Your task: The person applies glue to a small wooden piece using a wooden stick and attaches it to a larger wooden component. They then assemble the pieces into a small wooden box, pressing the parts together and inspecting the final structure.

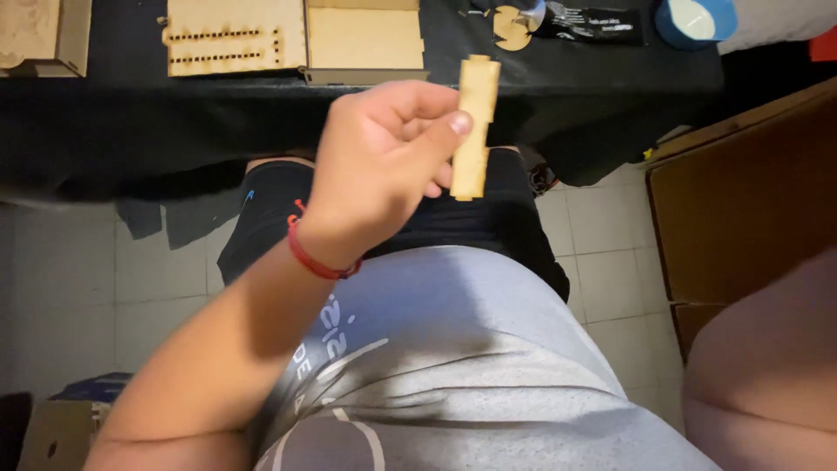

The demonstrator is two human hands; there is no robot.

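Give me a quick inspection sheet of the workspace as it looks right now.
Surface: table under a black cloth along the top of the view.
Job's things: narrow notched wooden strip, held upright in the air.
Clutter: wooden panel with slot rows, plain wooden panel, wooden box, round wooden piece, dark packet, blue round container.
Grippers: left hand pinches the strip between thumb and fingers, red cord on the wrist; right hand out of view, only a forearm at the right edge.
Cables: nothing seen.
Surroundings: pale tiled floor, brown wooden cabinet on the right.
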